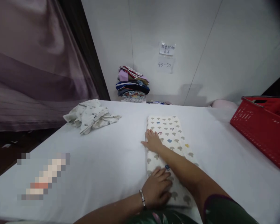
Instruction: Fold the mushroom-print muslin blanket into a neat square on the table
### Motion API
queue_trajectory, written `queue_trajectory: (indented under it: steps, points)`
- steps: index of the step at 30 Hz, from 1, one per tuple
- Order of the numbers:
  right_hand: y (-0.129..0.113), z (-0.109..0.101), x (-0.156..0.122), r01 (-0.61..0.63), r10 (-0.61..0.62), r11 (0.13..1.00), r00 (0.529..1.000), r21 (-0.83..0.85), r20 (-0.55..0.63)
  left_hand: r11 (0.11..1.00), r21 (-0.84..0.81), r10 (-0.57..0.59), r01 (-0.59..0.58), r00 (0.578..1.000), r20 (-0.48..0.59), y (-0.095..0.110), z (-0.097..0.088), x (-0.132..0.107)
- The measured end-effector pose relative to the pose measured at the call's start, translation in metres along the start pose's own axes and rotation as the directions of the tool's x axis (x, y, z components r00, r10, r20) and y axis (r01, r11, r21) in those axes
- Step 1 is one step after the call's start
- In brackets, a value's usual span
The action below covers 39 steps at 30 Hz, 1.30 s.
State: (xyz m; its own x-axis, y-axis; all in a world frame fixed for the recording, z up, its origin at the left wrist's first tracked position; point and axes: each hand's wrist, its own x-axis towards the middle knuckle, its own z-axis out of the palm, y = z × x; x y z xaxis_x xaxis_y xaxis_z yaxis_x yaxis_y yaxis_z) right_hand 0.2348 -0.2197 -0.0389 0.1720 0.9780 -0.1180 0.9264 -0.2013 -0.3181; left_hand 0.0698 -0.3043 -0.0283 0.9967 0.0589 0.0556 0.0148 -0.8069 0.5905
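Observation:
A white cloth with a mushroom print [165,124] lies folded into a long rectangle in front of me. My right hand [153,141] rests flat on its left edge, fingers spread, with the forearm crossing over the cloth. Nearer to my body, my left hand [157,188], a silver bangle [142,199] at its wrist, presses on the lower left part of the same cloth. Its fingers are stretched out and slightly bent. To the left lies a crumpled white cloth with a small dark print [91,116].
A white-covered table [112,161] carries the cloths. At its right edge stands a red plastic basket [263,127]. Beyond the far edge, folded textiles [133,84] are stacked against a wall with paper notes [166,57]. A purple curtain [37,62] hangs at left. A pixelated patch covers the lower left.

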Motion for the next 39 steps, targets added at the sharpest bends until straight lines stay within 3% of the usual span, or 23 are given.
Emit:
queue_trajectory:
  steps: [2,5,7,9,12,16,19,22,25,28,31,34,37,39]
  points:
    - [-0.004,-0.009,-0.007,-0.018,0.016,0.999,0.999,0.042,0.028,0.999,-0.031,0.028,-0.029,0.999,-0.029,0.005,-0.004,-0.009]
    - [-0.007,-0.013,-0.03,0.015,-0.012,0.998,0.999,0.066,-0.047,0.994,-0.102,0.009,-0.028,0.984,-0.18,0.009,-0.012,-0.026]
    - [-0.009,-0.006,-0.047,0.035,-0.032,0.998,0.997,0.047,-0.066,0.988,-0.15,-0.081,0.034,0.944,-0.32,0.005,-0.019,-0.033]
    - [-0.013,0.002,-0.06,0.037,-0.036,0.998,0.999,0.041,-0.012,0.975,-0.181,-0.194,0.127,0.881,-0.431,-0.004,-0.029,-0.032]
    - [-0.018,0.0,-0.075,0.054,-0.056,0.996,0.998,0.069,0.03,0.959,-0.163,-0.284,0.233,0.82,-0.498,-0.017,-0.042,-0.015]
    - [-0.002,-0.019,-0.117,0.062,-0.054,0.996,0.991,0.064,-0.12,0.96,-0.058,-0.268,0.275,0.828,-0.492,-0.024,-0.045,0.011]
    - [0.027,-0.015,-0.16,-0.095,0.09,0.995,0.971,-0.01,-0.223,0.944,0.053,-0.285,0.325,0.887,-0.364,-0.03,-0.03,0.016]
    - [0.051,0.0,-0.188,-0.23,0.224,0.973,0.958,-0.01,-0.181,0.922,0.132,-0.331,0.364,0.917,-0.221,-0.039,-0.012,0.015]
    - [0.062,0.005,-0.197,-0.242,0.248,0.968,0.962,0.061,-0.114,0.914,0.142,-0.346,0.379,0.914,-0.213,-0.045,-0.005,0.012]
    - [0.074,-0.003,-0.206,-0.253,0.29,0.949,0.935,0.189,-0.204,0.932,0.044,-0.34,0.359,0.911,-0.234,-0.047,-0.011,0.005]
    - [0.097,-0.011,-0.227,-0.319,0.453,0.869,0.821,0.379,-0.347,0.902,-0.167,-0.432,0.399,0.84,-0.328,-0.048,-0.018,-0.007]
    - [0.114,-0.012,-0.247,-0.383,0.656,0.658,0.714,0.648,-0.244,0.747,-0.46,-0.643,0.48,0.696,-0.319,-0.044,-0.02,-0.013]
    - [0.116,-0.014,-0.259,-0.383,0.706,0.504,0.699,0.774,-0.113,0.498,-0.711,-0.806,0.497,0.568,-0.167,-0.035,-0.02,-0.011]
    - [0.113,-0.016,-0.264,-0.416,0.708,0.508,0.7,0.754,-0.091,0.407,-0.752,-0.837,0.518,0.542,-0.08,-0.028,-0.02,-0.009]
